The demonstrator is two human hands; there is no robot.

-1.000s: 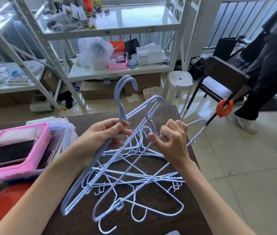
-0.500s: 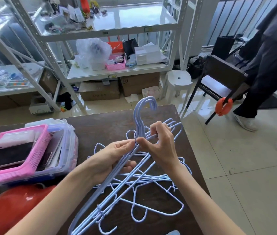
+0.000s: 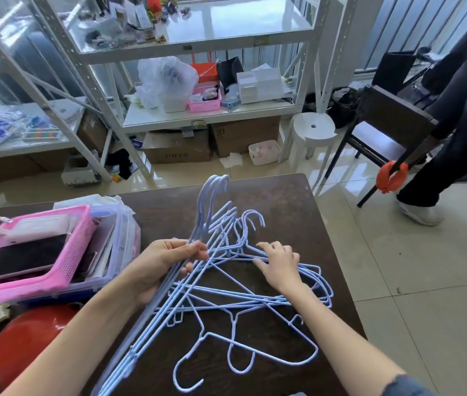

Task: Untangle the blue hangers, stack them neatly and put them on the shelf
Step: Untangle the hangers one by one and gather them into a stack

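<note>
Left hand (image 3: 166, 267) clamps the aligned hangers (image 3: 152, 318), frame centre-left; right hand (image 3: 279, 264), fingers spread, rests on the tangled pile (image 3: 255, 298) on the counter (image 3: 289, 207). Keep hooks matched w/ the bundle; free one hanger at a time, no yanking.

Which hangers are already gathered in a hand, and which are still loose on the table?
The aligned bunch gripped by the left hand, hooks together pointing away. The rest lie crisscrossed on the table; the right hand reaches into them.

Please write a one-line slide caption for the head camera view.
Left hand grips a bundle of thin blue wire hangers while right hand reaches into the tangled pile on the dark wooden table.
</note>
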